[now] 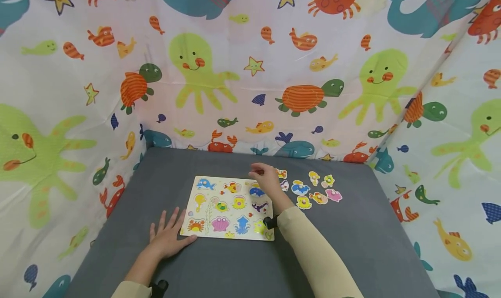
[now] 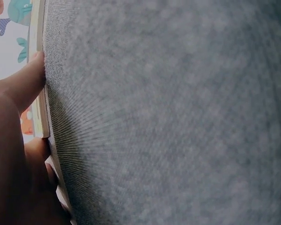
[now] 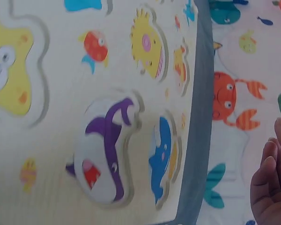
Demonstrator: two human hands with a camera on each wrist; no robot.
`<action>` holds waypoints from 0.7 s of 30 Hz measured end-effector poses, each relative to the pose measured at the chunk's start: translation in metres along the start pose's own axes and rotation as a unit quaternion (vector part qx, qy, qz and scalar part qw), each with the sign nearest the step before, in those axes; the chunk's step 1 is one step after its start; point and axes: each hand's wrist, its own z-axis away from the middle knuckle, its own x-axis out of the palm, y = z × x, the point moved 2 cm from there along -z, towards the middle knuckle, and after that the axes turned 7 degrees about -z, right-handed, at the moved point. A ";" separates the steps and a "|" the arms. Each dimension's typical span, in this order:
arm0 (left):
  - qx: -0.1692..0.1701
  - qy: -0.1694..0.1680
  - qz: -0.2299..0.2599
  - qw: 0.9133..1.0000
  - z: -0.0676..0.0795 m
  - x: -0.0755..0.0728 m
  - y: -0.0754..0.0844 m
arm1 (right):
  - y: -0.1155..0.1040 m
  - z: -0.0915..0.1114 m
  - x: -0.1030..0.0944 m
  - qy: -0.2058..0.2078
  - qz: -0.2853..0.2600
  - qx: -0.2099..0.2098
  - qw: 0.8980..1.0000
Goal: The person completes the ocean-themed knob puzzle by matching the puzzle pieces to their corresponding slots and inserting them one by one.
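A wooden sea-animal puzzle board [image 1: 213, 209] lies on the grey table. My left hand [image 1: 166, 241] rests at its lower left corner, fingers spread, the thumb [image 2: 25, 82] against the board's edge in the left wrist view. Over the upper right corner is my right hand [image 1: 267, 180], its fingers loosely bent and nothing visible between thumb and fingertips [image 3: 267, 176]. Below it in the head view are the board's purple whale picture [image 1: 259, 206] and blue whale picture [image 1: 256, 192]. Loose pieces lie right of the board, including a blue whale piece [image 1: 300, 188] and a pink piece [image 1: 334, 195].
Several more knobbed pieces are in that group, among them a yellow octopus piece [image 1: 303, 202] and an orange fish piece [image 1: 318, 198]. A sea-animal curtain [image 1: 235, 85] surrounds the back and sides of the grey table [image 1: 328, 246].
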 end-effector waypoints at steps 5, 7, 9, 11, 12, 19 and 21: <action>0.004 0.006 0.005 1.000 0.006 0.004 0.001 | 0.013 0.013 -0.017 0.025 -0.001 0.031 0.999; 0.006 0.006 0.007 1.000 0.008 0.010 -0.001 | 0.019 0.019 -0.025 0.036 0.001 0.041 0.998; 0.006 0.003 0.009 1.000 0.009 0.013 -0.002 | 0.026 0.023 -0.033 0.048 0.001 0.045 0.998; 0.007 0.004 0.012 1.000 0.008 0.013 -0.002 | 0.031 0.024 -0.041 0.059 0.004 0.043 0.997; 0.007 0.004 0.012 1.000 0.008 0.012 -0.002 | 0.033 0.024 -0.046 0.064 0.005 0.043 0.997; 0.007 0.013 0.008 1.000 0.005 0.001 0.002 | 0.040 0.025 -0.080 0.094 0.007 0.059 0.994; 0.010 0.020 0.012 1.000 0.004 -0.002 0.002 | 0.043 0.026 -0.088 0.099 0.013 0.065 0.993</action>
